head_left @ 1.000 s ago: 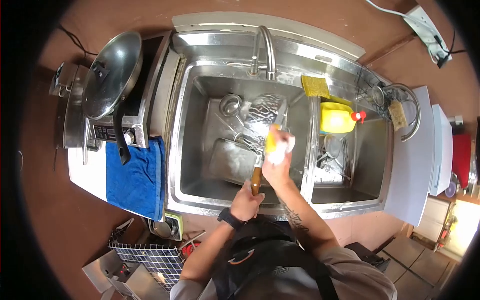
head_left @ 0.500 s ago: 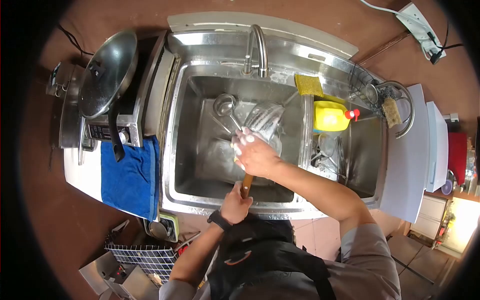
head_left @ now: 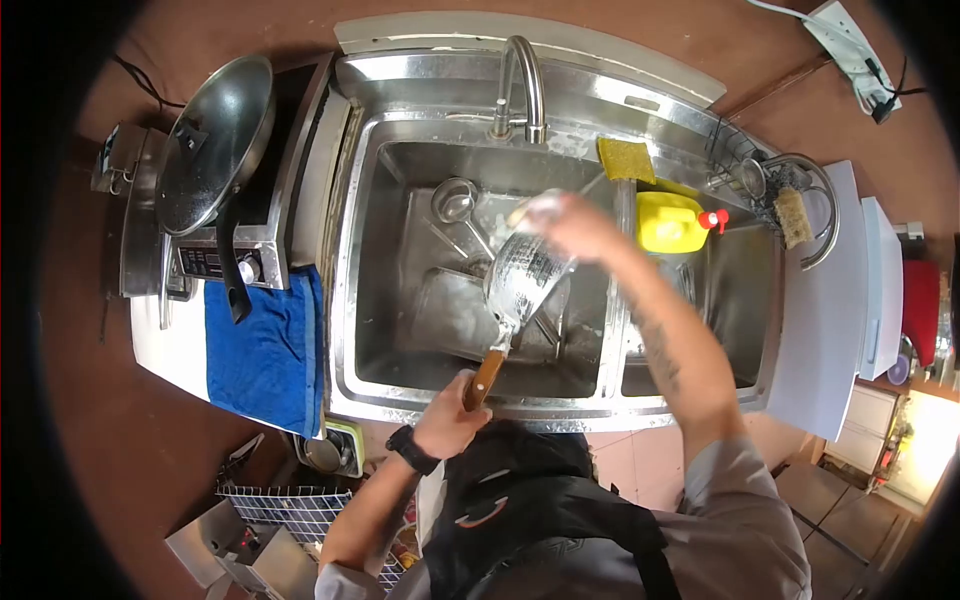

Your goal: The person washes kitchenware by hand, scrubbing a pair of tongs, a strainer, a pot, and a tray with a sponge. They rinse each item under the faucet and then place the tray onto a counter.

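My left hand (head_left: 450, 415) is closed around the wooden handle of a wide metal utensil (head_left: 525, 275), whose sudsy, curved head is raised over the left sink basin. Blurred by motion, my right hand (head_left: 580, 228) is at the far end of that head. White foam coats its fingers, and a yellowish edge of a sponge (head_left: 517, 216) shows under them. A metal ladle (head_left: 455, 200) lies in the basin to the left of the utensil. Below it, a clear, shallow sheet or tray (head_left: 455, 310) rests on the basin floor.
A faucet (head_left: 533, 100) arches over the basin's back edge. On the divider sits a yellow scouring pad (head_left: 625, 160), beside a yellow soap bottle (head_left: 668, 222). At left are a frying pan (head_left: 222, 140) on a cooktop and a blue towel (head_left: 262, 350). A wire rack (head_left: 735, 150) stands back right.
My right hand has moved from the utensil's neck up and right to its far end, uncovering the head. My left hand, still on the handle, has shifted slightly down and left.
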### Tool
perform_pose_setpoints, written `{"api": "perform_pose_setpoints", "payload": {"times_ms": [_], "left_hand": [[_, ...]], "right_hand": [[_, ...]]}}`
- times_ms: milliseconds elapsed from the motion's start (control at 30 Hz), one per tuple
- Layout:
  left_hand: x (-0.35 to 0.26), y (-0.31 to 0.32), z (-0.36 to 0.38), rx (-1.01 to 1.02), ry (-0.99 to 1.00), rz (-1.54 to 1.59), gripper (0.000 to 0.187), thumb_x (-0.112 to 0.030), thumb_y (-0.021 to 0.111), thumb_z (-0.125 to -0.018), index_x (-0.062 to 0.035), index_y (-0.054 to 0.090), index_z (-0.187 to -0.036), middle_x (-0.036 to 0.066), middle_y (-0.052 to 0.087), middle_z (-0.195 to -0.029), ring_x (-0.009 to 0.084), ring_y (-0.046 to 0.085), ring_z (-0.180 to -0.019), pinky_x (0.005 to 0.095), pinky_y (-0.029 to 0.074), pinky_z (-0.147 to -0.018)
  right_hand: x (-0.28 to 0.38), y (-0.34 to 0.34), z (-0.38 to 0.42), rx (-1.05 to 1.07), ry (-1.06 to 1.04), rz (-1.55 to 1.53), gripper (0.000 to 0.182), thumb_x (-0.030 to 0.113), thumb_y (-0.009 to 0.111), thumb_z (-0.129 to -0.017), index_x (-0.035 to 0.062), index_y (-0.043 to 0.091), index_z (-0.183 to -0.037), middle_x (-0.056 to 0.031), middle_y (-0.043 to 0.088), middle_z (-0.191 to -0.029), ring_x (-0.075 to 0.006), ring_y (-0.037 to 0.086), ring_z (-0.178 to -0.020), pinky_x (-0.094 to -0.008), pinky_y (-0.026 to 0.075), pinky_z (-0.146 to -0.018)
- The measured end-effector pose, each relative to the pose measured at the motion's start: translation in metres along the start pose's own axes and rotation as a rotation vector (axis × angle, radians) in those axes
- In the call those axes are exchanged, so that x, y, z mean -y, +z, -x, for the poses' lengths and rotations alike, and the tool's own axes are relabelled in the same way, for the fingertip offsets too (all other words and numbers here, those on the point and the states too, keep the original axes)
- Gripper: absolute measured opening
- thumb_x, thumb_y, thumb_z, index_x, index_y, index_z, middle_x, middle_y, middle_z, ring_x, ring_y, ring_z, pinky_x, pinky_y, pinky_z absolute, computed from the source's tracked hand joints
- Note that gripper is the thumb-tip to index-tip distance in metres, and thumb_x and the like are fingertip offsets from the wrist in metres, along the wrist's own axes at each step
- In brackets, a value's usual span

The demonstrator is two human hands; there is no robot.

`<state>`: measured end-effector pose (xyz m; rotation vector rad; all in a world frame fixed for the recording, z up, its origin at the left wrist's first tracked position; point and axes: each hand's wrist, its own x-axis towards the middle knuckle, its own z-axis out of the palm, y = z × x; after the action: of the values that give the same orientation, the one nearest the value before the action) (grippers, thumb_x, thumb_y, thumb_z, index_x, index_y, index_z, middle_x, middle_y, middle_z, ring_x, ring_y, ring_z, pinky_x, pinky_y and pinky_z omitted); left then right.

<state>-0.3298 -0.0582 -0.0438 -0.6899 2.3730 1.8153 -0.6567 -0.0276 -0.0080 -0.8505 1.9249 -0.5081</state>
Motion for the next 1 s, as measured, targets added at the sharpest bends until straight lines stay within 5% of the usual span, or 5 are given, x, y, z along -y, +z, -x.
{"api": "perform_pose_setpoints", "payload": {"times_ms": [333, 400, 667, 767, 1000], "left_hand": [[-0.043, -0.037, -0.022, 0.339, -0.404, 0.588, 0.032, -0.017, 0.055, -0.096, -0.0032, 0.039, -0.12, -0.002, 0.045, -0.06, 0.0077, 0.047, -0.042, 0.0224, 0.034, -0.037], [-0.032, -0.018, -0.043, -0.034, -0.18, -0.032, 0.035, -0.023, 0.059, -0.093, -0.0007, 0.039, -0.112, 0.019, 0.058, -0.061, 0.035, 0.063, -0.054, 0.0423, 0.047, -0.049], [-0.022, 0.01, -0.056, -0.175, -0.178, -0.103, 0.036, -0.009, 0.06, -0.086, 0.0003, 0.038, -0.113, 0.018, 0.06, -0.066, 0.0384, 0.063, -0.058, 0.0449, 0.047, -0.051], [-0.042, 0.012, -0.074, -0.009, -0.445, 0.802, 0.036, -0.001, 0.058, -0.086, -0.0086, 0.039, -0.116, 0.0, 0.044, -0.063, 0.0103, 0.044, -0.042, 0.0284, 0.04, -0.036], [-0.044, 0.004, -0.076, 0.071, -0.538, 1.172, 0.028, -0.002, 0.06, -0.088, -0.0115, 0.048, -0.111, -0.001, 0.046, -0.064, 0.0079, 0.037, -0.04, 0.0243, 0.029, -0.036]], "right_hand": [[-0.182, 0.093, -0.044, -0.079, -0.072, -2.165, 0.04, 0.034, 0.045, -0.095, 0.0062, 0.06, -0.119, -0.0137, 0.068, -0.104, -0.0273, 0.068, -0.092, -0.0436, 0.057, -0.084], [-0.085, 0.094, -0.006, 0.014, -0.171, -2.184, 0.044, 0.04, 0.043, -0.097, 0.0085, 0.054, -0.126, -0.0152, 0.068, -0.101, -0.0299, 0.068, -0.088, -0.0478, 0.057, -0.08], [-0.037, 0.104, -0.021, -0.789, 0.048, -1.776, 0.052, 0.033, 0.05, -0.097, 0.0027, 0.037, -0.138, -0.015, 0.054, -0.129, -0.0296, 0.056, -0.114, -0.0468, 0.042, -0.101], [-0.027, 0.135, -0.004, -1.054, -0.604, -0.038, 0.062, 0.005, 0.062, -0.075, 0.0093, 0.045, -0.135, -0.0186, 0.049, -0.138, -0.0397, 0.041, -0.131, -0.0593, 0.024, -0.111], [-0.035, 0.07, -0.023, -0.741, -0.807, 0.546, 0.034, 0.03, 0.071, -0.076, 0.0241, 0.066, -0.11, -0.0044, 0.055, -0.132, -0.0295, 0.039, -0.134, -0.0559, 0.025, -0.112]]}}
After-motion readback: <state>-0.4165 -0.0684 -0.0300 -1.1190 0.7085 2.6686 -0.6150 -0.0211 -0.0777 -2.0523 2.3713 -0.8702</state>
